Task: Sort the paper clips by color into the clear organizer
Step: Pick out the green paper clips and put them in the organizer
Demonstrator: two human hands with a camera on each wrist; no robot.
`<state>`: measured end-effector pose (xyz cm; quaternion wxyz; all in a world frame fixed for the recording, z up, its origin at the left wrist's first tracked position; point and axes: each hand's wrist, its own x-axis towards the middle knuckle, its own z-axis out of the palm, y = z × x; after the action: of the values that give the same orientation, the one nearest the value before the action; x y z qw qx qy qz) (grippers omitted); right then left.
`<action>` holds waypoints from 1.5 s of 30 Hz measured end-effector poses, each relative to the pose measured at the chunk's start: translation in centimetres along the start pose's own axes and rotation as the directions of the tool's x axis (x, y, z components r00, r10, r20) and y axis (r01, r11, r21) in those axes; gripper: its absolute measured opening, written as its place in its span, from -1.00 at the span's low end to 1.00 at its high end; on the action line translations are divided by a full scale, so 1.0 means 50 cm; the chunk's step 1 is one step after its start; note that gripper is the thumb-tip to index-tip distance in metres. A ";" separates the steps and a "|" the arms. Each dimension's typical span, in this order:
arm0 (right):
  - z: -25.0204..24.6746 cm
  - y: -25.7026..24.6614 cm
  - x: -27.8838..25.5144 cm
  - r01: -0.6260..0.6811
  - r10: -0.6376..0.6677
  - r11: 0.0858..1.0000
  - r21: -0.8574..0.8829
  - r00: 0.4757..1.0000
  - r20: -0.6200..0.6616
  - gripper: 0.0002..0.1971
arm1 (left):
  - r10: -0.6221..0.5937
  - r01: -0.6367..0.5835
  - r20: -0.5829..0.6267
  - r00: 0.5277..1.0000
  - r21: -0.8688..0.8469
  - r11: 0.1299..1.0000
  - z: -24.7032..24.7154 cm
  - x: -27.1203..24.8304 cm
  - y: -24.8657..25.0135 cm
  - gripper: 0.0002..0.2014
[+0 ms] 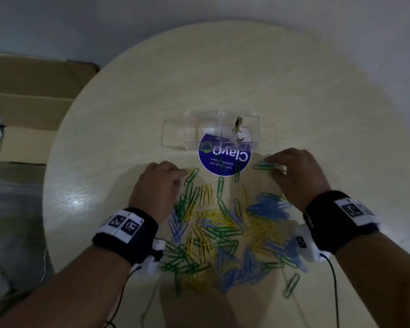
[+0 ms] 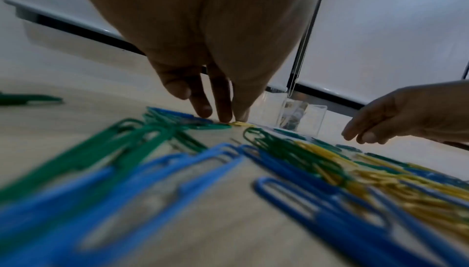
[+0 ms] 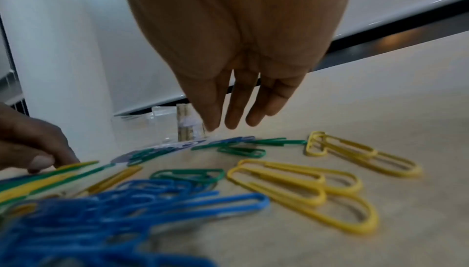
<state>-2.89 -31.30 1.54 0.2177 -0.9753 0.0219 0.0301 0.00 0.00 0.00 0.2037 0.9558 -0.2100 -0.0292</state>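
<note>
A mixed pile of blue, green and yellow paper clips (image 1: 225, 230) is spread over the near half of the round table (image 1: 128, 119). Beyond the pile stands the clear organizer (image 1: 211, 129), its compartments holding no clips that I can see. My left hand (image 1: 180, 174) reaches past the pile's far left edge, straight fingertips (image 2: 225, 118) pressing down on a yellow clip (image 2: 241, 124) beside a green one. My right hand (image 1: 272, 165) is at the far right, fingers (image 3: 236, 111) straight, over a green clip (image 1: 264, 166). Neither hand is closed around a clip.
A round blue sticker (image 1: 224, 159) lies partly under the organizer's front. A small crumpled object (image 1: 238, 127) stands in the organizer's right compartment. Flattened cardboard boxes (image 1: 33, 102) lie on the floor to the left. Cables trail from both wristbands.
</note>
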 end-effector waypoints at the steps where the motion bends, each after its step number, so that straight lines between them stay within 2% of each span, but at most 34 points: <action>1: 0.008 0.003 0.010 -0.018 0.017 1.000 0.002 0.999 0.036 -0.73 | -0.013 0.013 -0.010 1.000 0.000 1.000 0.003 0.008 -0.007 -0.78; 4: 0.013 -0.001 0.024 -0.084 0.085 0.996 -0.016 0.992 0.091 -0.74 | -0.063 0.062 0.011 0.998 0.078 0.995 -0.006 0.023 -0.024 -0.80; 7: 0.017 0.004 0.025 -0.168 0.167 0.986 0.001 0.984 0.062 -0.73 | -0.079 0.079 -0.002 0.997 0.120 0.990 -0.014 0.024 -0.045 -0.78; 11: 0.014 0.010 0.025 -0.230 0.229 0.967 0.106 0.973 0.025 -0.74 | -0.145 0.149 -0.077 0.986 0.035 0.988 -0.028 0.025 -0.017 -0.83; 14: 0.010 0.021 0.028 -0.225 0.221 0.972 0.072 0.973 0.061 -0.81 | -0.117 0.117 -0.016 0.993 0.028 0.993 -0.016 0.024 0.019 -0.92; 16: 0.000 0.036 0.030 -0.275 0.269 0.957 0.095 0.960 0.073 -0.85 | -0.125 0.124 0.035 0.991 0.035 0.992 -0.005 0.028 0.019 -0.93; 19: -0.019 0.059 0.026 -0.356 0.348 0.924 0.141 0.934 0.078 -0.83 | -0.162 0.159 0.047 0.986 0.049 0.986 -0.010 0.036 0.006 -0.94; 25: -0.033 0.094 0.019 -0.395 0.399 0.907 0.143 0.917 0.006 -0.81 | -0.164 0.165 0.058 0.985 -0.009 0.986 -0.011 0.036 0.029 -0.93; 27: -0.036 0.096 0.012 -0.362 0.370 0.925 0.115 0.927 -0.055 -0.82 | -0.185 0.188 0.088 0.979 -0.028 0.982 -0.003 0.036 0.047 -0.90; 29: -0.036 0.090 -0.004 -0.265 0.273 0.957 0.114 0.960 -0.063 -0.81 | -0.197 0.203 0.119 0.973 -0.041 0.978 0.001 0.034 0.060 -0.88; 32: -0.016 0.075 -0.030 -0.088 0.087 0.996 0.012 0.994 0.065 -0.75 | -0.209 0.217 0.158 0.965 -0.038 0.975 0.002 0.034 0.069 -0.84; 34: -0.004 0.071 -0.033 -0.100 0.101 0.995 -0.010 0.991 0.089 -0.80 | -0.257 0.276 0.190 0.948 -0.077 0.958 0.000 0.040 0.070 -0.87; 37: -0.011 0.064 -0.024 -0.228 0.220 0.973 0.043 0.966 0.135 -0.88 | -0.407 0.461 0.283 0.868 -0.160 0.873 -0.010 0.064 0.072 -0.91; 40: -0.026 0.056 -0.012 -0.252 0.244 0.968 0.002 0.941 0.236 -0.91 | -0.426 0.510 0.399 0.812 -0.131 0.850 -0.021 0.088 0.082 -0.85; 42: -0.033 0.049 -0.003 -0.235 0.226 0.972 0.008 0.941 0.251 -0.89 | -0.394 0.476 0.416 0.819 -0.112 0.872 -0.026 0.096 0.091 -0.88; 43: -0.035 0.045 0.004 -0.223 0.209 0.974 0.036 0.951 0.227 -0.88 | -0.364 0.440 0.392 0.845 -0.120 0.890 -0.029 0.098 0.097 -0.89; 45: -0.033 0.035 0.019 -0.185 0.174 0.980 0.074 0.975 0.138 -0.89 | -0.241 0.289 0.275 0.931 -0.149 0.946 -0.028 0.104 0.109 -0.91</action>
<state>-1.94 -33.63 2.24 0.2569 -0.9549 0.0969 0.1129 2.81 -6.15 3.62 0.2583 0.9403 -0.0990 -0.1980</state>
